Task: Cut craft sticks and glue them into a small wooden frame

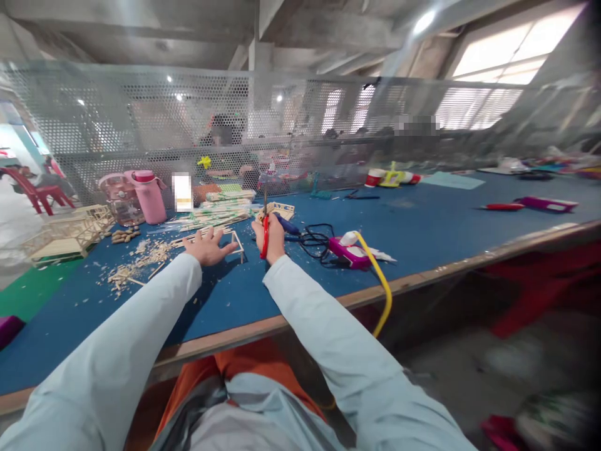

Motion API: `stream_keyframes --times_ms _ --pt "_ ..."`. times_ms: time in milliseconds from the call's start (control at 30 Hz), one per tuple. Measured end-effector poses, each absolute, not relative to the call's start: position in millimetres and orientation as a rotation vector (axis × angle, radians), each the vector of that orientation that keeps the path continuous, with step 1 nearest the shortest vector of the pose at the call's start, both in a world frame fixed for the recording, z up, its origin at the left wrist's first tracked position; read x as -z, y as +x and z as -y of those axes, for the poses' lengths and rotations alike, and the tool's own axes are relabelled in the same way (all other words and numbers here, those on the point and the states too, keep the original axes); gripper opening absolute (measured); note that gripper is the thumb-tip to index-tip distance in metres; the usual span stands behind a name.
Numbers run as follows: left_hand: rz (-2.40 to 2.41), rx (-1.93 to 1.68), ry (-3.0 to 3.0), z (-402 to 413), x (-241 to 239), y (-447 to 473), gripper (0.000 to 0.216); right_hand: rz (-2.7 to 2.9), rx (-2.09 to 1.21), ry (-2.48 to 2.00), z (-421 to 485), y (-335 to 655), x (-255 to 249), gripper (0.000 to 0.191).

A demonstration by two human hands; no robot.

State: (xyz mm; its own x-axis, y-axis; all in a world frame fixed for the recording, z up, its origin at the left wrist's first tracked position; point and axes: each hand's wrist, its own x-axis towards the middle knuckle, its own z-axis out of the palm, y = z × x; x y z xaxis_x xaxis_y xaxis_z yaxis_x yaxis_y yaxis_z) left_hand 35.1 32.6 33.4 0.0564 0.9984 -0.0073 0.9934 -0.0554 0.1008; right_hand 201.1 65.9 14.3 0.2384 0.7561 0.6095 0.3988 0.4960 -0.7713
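My right hand (276, 239) is closed around red-handled scissors (265, 237), whose blades point up and away from me. To its left, my left hand (206, 248) reaches over the blue table with its fingers spread. The thumb of that hand is beside, perhaps touching, a small frame of thin wooden sticks (238, 238). Loose wooden sticks (185, 238) lie just past the left fingertips. Behind the right hand sits a small wooden piece (283, 209), partly hidden. A blue-handled tool (284, 223) with a black cord lies right beside the right hand.
Wood scraps (141, 260) are scattered at left, near peanuts (126, 235) and wooden stick models (70, 235). Bundled sticks (225, 210) and a pink bottle (150, 197) stand behind. A purple power strip (350, 253) with a yellow cable (382, 282) lies right. Perforated metal screen (188, 113) borders the table.
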Motion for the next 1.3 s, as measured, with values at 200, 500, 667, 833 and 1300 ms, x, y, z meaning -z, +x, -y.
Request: stream_keyframes --times_ms 200,500,667,833,1300 --pt "-2.106 -0.089 2.212 -31.6 -33.4 36.8 0.087 1.363 -0.326 -1.128 -66.0 201.4 -14.2 0.017" --pt "-1.83 -0.423 2.308 -45.2 -57.9 18.1 0.073 1.389 -0.352 -1.134 -66.1 202.6 -13.6 0.017" --pt "-1.977 -0.656 2.306 -45.1 -92.6 -19.3 0.059 1.394 -0.36 -1.116 -68.5 203.7 -13.7 0.017" --pt "-2.13 -1.108 1.943 -17.1 -63.1 -47.8 0.043 1.584 -0.375 -1.164 -68.3 203.0 -11.5 0.016" --pt "-1.628 -0.935 1.954 5.9 -12.4 -45.6 0.036 1.997 -0.552 -1.137 -59.0 211.9 -19.0 0.034"
